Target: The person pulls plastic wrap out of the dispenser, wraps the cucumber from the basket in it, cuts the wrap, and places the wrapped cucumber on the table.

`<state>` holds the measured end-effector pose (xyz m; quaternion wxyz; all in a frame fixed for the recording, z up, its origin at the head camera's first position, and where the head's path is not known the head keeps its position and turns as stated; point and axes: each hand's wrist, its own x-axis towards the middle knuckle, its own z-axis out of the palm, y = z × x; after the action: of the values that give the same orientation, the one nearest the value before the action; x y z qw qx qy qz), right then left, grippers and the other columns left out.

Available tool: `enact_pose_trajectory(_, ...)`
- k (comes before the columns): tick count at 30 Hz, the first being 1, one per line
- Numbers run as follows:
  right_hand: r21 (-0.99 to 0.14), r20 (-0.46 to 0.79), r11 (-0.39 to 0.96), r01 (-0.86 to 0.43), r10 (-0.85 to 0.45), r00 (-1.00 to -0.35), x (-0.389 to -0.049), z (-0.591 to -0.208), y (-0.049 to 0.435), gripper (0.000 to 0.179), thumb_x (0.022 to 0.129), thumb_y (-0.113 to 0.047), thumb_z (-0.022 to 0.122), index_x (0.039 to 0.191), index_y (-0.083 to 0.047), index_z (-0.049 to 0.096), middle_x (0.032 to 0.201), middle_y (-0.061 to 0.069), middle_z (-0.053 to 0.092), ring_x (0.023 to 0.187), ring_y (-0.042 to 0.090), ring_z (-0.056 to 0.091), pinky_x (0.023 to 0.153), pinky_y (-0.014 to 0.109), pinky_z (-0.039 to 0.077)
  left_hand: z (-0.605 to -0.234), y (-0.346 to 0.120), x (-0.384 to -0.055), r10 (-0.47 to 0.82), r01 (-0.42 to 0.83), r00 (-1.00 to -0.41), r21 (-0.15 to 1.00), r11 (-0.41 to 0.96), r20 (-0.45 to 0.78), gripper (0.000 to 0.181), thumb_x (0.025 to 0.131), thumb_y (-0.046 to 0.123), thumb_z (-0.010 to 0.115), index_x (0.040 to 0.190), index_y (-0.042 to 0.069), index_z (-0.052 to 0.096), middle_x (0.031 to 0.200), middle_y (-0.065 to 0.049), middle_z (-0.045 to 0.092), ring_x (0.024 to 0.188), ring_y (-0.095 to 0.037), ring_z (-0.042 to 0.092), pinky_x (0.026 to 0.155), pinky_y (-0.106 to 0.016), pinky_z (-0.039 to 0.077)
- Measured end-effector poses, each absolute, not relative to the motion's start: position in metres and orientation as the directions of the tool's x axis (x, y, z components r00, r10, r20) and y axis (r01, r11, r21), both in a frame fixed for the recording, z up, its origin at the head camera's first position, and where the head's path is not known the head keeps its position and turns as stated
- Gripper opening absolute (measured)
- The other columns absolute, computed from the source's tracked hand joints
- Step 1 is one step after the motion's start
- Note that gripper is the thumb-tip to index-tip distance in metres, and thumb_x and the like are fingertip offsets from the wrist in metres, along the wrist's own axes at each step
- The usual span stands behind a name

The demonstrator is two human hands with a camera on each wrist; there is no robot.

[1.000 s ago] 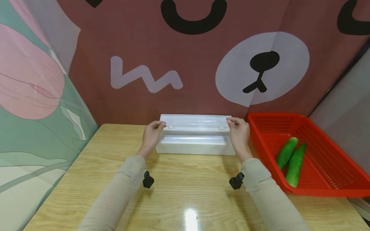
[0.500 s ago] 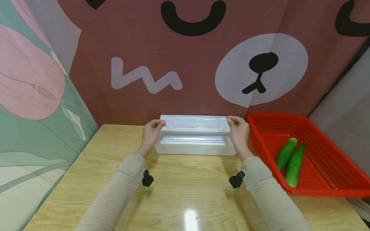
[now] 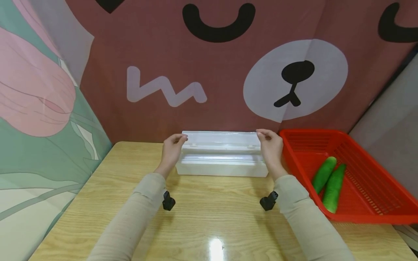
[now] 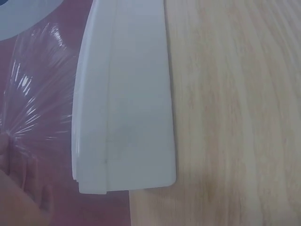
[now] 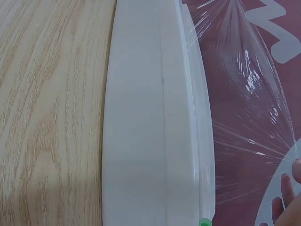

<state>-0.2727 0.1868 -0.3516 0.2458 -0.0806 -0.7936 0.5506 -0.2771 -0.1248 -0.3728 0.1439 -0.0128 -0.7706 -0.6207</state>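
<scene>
A white cling film dispenser box (image 3: 222, 170) lies lengthwise at the back of the table, its lid (image 3: 225, 147) raised. At the box's left end, my left hand (image 3: 171, 152) pinches one corner of the cling film (image 4: 42, 84) between thumb and fingers. My right hand (image 3: 272, 150) pinches the other corner at the right end. Between the hands and the box the clear film (image 5: 244, 80) is stretched, with creases fanning out from each pinch. A small green round piece (image 5: 205, 222) shows at the box's edge in the right wrist view. The roll inside is hard to make out.
A red plastic basket (image 3: 375, 218) stands on the right, close to my right forearm. Two green cucumbers (image 3: 334, 188) lie in it. Behind the wooden table (image 3: 215, 210) hangs a printed brown cloth (image 3: 225, 112), close to the box.
My right hand has risen very slightly with its corner of the film. The left hand keeps its pinch at almost the same spot. The head view has tilted up a little.
</scene>
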Motion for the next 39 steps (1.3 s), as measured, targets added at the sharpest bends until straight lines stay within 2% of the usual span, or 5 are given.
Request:
enact_pose_trajectory(5,-0.901,0.321,0.405,-0.155,0.384,-0.866,-0.273,-0.347,0.187,0.023,0.098,-0.018,0.064,0.114,-0.004,0.074,0.11,0.014,0.069,0.093,0.02,0.055,0.077,0.024,0.044,-0.373,-0.124,-0.278,-0.175,0.238,-0.944,0.946,0.221,0.279,0.026,0.1,0.019,0.061,0.113,-0.002,0.069,0.107,-0.019,0.069,0.102,-0.028,0.061,0.092,-0.037,0.047)
enact_pose_trajectory(13,-0.89,0.344,0.421,-0.173,0.374,-0.861,-0.274,-0.339,0.186,0.02,0.097,-0.015,0.066,0.112,-0.004,0.074,0.111,0.013,0.069,0.096,0.022,0.058,0.078,0.023,0.044,-0.373,-0.125,-0.278,-0.191,0.257,-0.937,0.948,0.19,0.292,0.025,0.1,0.02,0.062,0.112,-0.001,0.069,0.107,-0.017,0.068,0.108,-0.039,0.06,0.091,-0.037,0.047)
enact_pose_trajectory(18,-0.879,0.37,0.437,-0.192,0.371,-0.851,-0.276,-0.336,0.186,0.019,0.096,-0.013,0.067,0.11,-0.003,0.075,0.11,0.013,0.07,0.093,0.019,0.059,0.076,0.02,0.043,-0.369,-0.126,-0.278,-0.198,0.262,-0.933,0.945,0.195,0.299,0.026,0.1,0.019,0.062,0.113,-0.002,0.069,0.108,-0.016,0.069,0.106,-0.036,0.061,0.091,-0.036,0.048)
enact_pose_trajectory(27,-0.891,0.346,0.414,-0.183,0.362,-0.866,-0.277,-0.333,0.188,0.021,0.096,-0.016,0.067,0.113,-0.005,0.074,0.109,0.013,0.071,0.083,0.012,0.054,0.071,0.019,0.043,-0.367,-0.125,-0.28,-0.199,0.268,-0.933,0.947,0.176,0.301,0.025,0.1,0.019,0.061,0.112,-0.001,0.069,0.108,-0.017,0.068,0.108,-0.036,0.061,0.092,-0.034,0.047)
enact_pose_trajectory(39,-0.88,0.35,0.44,-0.182,0.338,-0.874,-0.277,-0.327,0.191,0.021,0.097,-0.016,0.066,0.113,-0.005,0.074,0.108,0.012,0.071,0.083,0.013,0.053,0.067,0.02,0.043,-0.363,-0.124,-0.282,-0.196,0.273,-0.934,0.95,0.15,0.299,0.024,0.1,0.018,0.062,0.111,-0.002,0.069,0.108,-0.016,0.068,0.107,-0.034,0.06,0.093,-0.034,0.047)
